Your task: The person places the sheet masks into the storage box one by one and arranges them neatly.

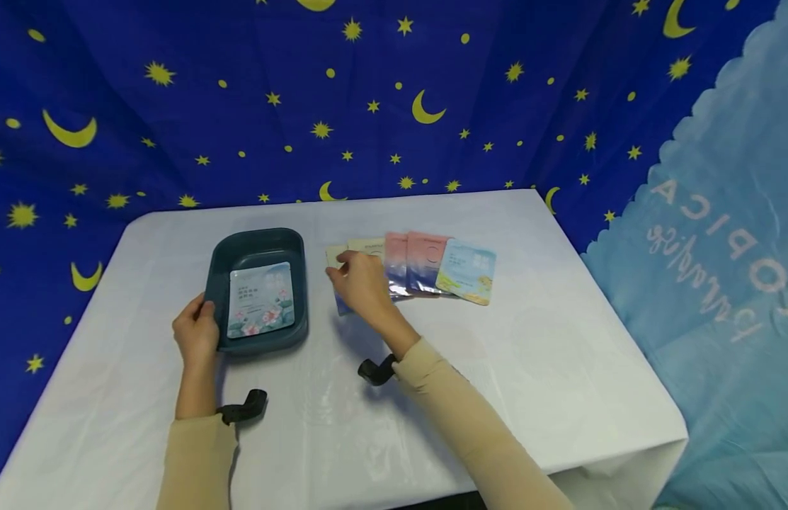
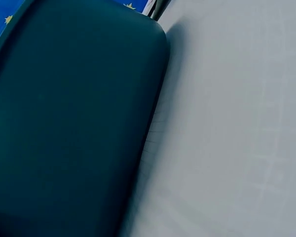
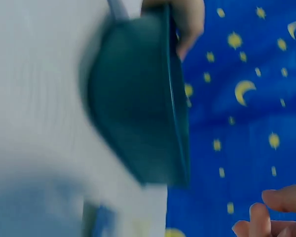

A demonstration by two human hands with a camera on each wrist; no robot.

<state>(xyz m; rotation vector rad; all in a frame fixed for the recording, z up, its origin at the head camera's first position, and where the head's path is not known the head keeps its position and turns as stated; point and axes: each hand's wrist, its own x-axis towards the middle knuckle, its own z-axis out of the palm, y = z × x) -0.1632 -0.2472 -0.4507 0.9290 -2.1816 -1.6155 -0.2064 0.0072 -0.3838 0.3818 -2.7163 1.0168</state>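
Observation:
My left hand [image 1: 197,331] grips the left rim of a dark teal plastic basin [image 1: 260,241], thumb at the rim. Inside it lies a pale sachet [image 1: 261,300] printed with pink flowers. In the left wrist view the basin's outer side [image 2: 79,108] fills the left half and hides that hand. My right hand [image 1: 364,283] is over the left end of a row of flat sachets, fingers loosely bent and apart. Its fingers [image 3: 286,195] show nothing between them in the right wrist view. Partly under that hand is a cream-topped sachet [image 1: 368,245].
Two pink-and-blue sachets [image 1: 427,263] overlap to the right of the right hand. A light blue sachet [image 1: 466,273] lies at the row's right end. Everything rests on a white-covered table [image 1: 546,382], with a starry blue curtain [image 1: 241,113] behind and a light blue cloth [image 1: 725,319] at right.

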